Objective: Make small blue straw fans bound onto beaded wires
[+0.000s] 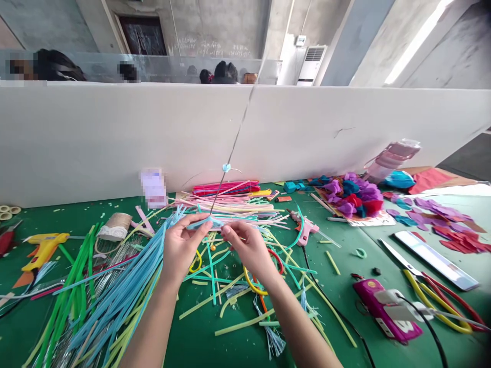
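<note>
My left hand (183, 246) pinches a short light blue strip (217, 223) between thumb and fingers at the middle of the table. The other end of the strip is at the fingertips of my right hand (249, 248), which are closed on it. From my left fingertips a thin wire (238, 132) slants up and to the right, with a small light blue piece (226, 167) partway along it. How the strip meets the wire is hidden by my fingers. Beside my left forearm lies a bundle of light blue pipe cleaners (126, 286).
Pink pipe cleaners (226, 189) lie behind my hands, green ones (76, 286) at left. A yellow glue gun (44, 250) is far left; a pink glue gun (306, 227), scissors (402, 259), a magenta power strip (387, 309) and a bottle (391, 161) are right. A white partition (95, 138) stands behind.
</note>
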{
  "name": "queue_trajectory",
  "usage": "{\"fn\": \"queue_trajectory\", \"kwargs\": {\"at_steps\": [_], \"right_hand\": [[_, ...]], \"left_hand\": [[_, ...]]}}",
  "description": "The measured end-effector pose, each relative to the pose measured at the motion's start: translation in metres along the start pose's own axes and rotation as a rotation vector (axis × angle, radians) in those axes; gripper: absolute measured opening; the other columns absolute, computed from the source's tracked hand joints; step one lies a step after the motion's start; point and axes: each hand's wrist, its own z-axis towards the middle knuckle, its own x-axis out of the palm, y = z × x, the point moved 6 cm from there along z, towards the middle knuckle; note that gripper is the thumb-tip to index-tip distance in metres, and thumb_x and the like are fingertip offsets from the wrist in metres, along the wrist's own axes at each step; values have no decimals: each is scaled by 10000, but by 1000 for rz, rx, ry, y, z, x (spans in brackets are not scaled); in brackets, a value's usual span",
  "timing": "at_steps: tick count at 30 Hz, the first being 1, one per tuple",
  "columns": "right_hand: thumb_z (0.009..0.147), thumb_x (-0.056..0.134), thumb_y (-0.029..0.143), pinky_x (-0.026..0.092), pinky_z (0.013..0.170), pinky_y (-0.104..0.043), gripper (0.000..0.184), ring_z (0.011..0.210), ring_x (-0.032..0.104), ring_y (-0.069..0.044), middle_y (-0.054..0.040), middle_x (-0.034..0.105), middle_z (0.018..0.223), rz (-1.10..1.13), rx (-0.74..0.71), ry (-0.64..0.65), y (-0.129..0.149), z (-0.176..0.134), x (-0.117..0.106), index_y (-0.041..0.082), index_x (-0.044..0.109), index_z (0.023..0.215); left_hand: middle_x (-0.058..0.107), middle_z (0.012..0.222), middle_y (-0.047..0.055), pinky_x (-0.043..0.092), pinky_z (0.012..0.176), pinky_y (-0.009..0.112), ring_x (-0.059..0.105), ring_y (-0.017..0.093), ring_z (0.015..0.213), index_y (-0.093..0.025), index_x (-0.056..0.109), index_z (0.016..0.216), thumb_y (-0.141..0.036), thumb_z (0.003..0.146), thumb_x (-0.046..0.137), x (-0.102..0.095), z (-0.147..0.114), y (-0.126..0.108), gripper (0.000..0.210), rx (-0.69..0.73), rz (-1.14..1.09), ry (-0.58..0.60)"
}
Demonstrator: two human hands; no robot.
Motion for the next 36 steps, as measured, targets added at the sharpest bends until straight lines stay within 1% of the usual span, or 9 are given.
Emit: {"fn": "queue_trajectory", "kwargs": {"at_steps": [2,7,11,16,20,25,28,32,36], "right_hand": [[916,584,479,488,674,-298,279,817,657,-206,-40,716,903,-175,41,56,-7,-10,-14,224,690,960],[876,619,309,470,855,-381,213,995,641,-273,-108,693,1058,-757,178,19,-38,-41,-58,198,655,1054],[834,647,260,439,949,-392,400,1128,589,-320,-153,642,1168,-1008,255,87,-54,-57,-63,162,597,1218],[824,613,226,410,992,-401,584,1187,561,-342,-204,598,1256,-1125,259,130,-68,-58,-53,105,494,1382],[790,589,223,415,955,-374,634,1122,591,-318,-199,631,1198,-1085,236,156,-79,-54,-52,81,455,1393],[781,577,244,451,830,-342,492,988,628,-275,-114,666,1056,-1047,143,87,-82,-52,-75,163,512,1262],[874,548,375,461,721,-335,385,828,638,-255,-69,661,914,-1078,70,-12,-68,-50,-100,201,517,1216],[923,524,428,453,631,-315,296,674,611,-226,-10,618,749,-1101,-15,-136,-25,-44,-127,255,537,1163],[900,602,414,502,763,-346,313,851,641,-236,-57,668,976,-1103,-199,-50,23,-41,-115,262,527,1162]], "left_hand": [[769,894,43,590,729,273,714,174,739,-183,762,967,-350,711,848,-10,4,-3,318,25,-43,-69],[757,1052,62,569,870,278,709,185,960,-190,732,1034,-306,681,873,-35,11,-12,397,92,-148,-229],[753,1050,73,561,888,284,710,184,951,-185,714,1083,-326,707,858,-50,15,-16,427,127,-86,-224],[755,1012,71,576,836,274,725,197,931,-193,671,1171,-344,702,861,-64,18,-17,528,103,-55,-176],[756,930,44,586,699,249,740,171,743,-184,647,1108,-339,699,862,-71,19,-18,488,95,-205,-234],[729,762,0,564,583,209,682,121,567,-182,651,1048,-346,714,850,-76,20,-18,422,70,-332,-265],[710,731,-10,540,540,188,635,95,530,-188,670,1040,-356,715,847,-74,19,-18,407,-8,-330,-183],[689,765,-7,549,553,222,646,119,574,-206,664,1157,-397,758,806,-53,12,-16,464,-181,-208,136],[681,774,10,537,581,256,686,165,628,-188,654,1122,-449,804,743,-31,6,-7,421,-269,12,313]]}}
